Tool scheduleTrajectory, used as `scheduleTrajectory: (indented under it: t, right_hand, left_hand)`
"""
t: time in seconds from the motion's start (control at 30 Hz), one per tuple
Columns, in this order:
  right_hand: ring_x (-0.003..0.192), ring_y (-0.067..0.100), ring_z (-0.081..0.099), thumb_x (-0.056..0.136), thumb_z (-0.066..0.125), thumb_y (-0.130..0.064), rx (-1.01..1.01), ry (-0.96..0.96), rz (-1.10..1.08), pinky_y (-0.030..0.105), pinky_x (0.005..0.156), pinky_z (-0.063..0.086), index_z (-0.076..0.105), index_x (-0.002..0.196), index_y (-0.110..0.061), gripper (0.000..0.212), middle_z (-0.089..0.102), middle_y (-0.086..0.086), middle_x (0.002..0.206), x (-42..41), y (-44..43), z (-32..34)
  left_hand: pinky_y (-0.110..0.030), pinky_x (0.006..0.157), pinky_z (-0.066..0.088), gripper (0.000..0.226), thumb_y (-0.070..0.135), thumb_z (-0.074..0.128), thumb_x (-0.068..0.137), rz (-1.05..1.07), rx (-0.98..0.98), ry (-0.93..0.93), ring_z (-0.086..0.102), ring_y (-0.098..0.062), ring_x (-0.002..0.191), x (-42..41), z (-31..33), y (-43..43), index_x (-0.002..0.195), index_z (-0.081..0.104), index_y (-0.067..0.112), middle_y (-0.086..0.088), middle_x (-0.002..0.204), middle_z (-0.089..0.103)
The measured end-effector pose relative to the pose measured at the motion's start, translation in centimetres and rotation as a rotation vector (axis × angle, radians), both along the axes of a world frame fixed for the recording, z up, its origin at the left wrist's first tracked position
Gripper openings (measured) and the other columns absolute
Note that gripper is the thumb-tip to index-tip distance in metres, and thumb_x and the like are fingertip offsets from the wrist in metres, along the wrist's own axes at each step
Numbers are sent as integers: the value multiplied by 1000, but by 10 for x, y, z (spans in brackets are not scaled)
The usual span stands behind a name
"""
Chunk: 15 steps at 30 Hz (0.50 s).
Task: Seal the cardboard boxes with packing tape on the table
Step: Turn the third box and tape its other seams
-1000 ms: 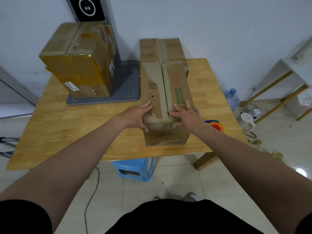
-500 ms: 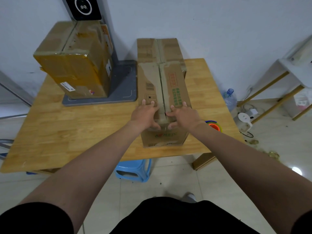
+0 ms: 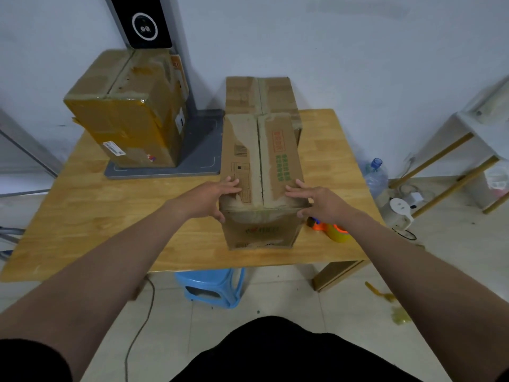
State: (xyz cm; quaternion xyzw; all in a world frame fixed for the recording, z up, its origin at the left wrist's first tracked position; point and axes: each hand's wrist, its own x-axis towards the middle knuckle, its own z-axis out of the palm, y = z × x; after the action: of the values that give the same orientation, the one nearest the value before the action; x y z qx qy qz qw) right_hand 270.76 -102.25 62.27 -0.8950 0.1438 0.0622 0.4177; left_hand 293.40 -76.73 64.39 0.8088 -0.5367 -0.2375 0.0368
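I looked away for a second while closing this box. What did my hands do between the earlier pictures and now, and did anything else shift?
Both hands slid apart from the centre seam: the left hand to the near box's left top edge, the right hand to its right edge, uncovering the tape dispenser. Neither grips anything. The box, the taped box and the table stayed put.

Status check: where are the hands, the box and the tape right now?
Left hand and right hand flat on near box, fingers spread, gripping nothing. Top seam untaped. Tape dispenser on table beside right wrist. Nothing in the way.
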Motion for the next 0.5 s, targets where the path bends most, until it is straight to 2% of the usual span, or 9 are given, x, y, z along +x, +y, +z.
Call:
scheduleTrajectory:
  t: [0.1, 0.17, 0.23, 0.33, 0.5]
  right_hand:
    - [150, -3, 10, 85, 74, 1, 34, 16, 59, 42, 120, 31, 56, 141, -35, 69, 39, -23, 153, -1, -9, 0]
    - [150, -3, 9, 87, 72, 1, 37, 17, 96, 43, 122, 28, 56, 141, -35, 67, 36, -27, 151, -1, -10, 0]
    - [150, -2, 8, 88, 71, 1, 24, 27, 154, 41, 121, 30, 56, 141, -36, 67, 34, -28, 151, -1, -14, 2]
    - [151, 0, 7, 87, 72, 2, -19, 45, 258, 39, 120, 31, 54, 141, -38, 69, 33, -21, 157, 4, -22, 6]
    - [151, -2, 3, 87, 73, -1, -163, 118, 402, 32, 123, 19, 48, 147, -33, 72, 26, -19, 161, 15, -30, 15]
  left_hand:
    - [-44, 127, 14, 105, 33, 85, 81, 100, 20, 44, -1, -12, 157, -14, -1, -8, 163, 20, 24, 8, 171, 7]
    - [-57, 125, 5, 97, 58, 69, 88, 126, 57, 23, -9, -18, 158, -26, -2, -15, 164, 17, 27, 8, 172, -1]
    - [-69, 120, -4, 91, 76, 49, 90, 120, 107, -75, -15, -29, 157, -42, -4, -28, 164, 15, 35, 11, 171, -7]
    - [-74, 117, -4, 84, 81, 37, 90, 167, 151, -106, -20, -39, 154, -65, -6, -50, 162, 16, 42, 16, 171, -7]
    - [-79, 114, 4, 82, 81, 39, 90, 292, 172, -95, -17, -41, 155, -74, -4, -71, 161, 22, 43, 18, 171, 3]
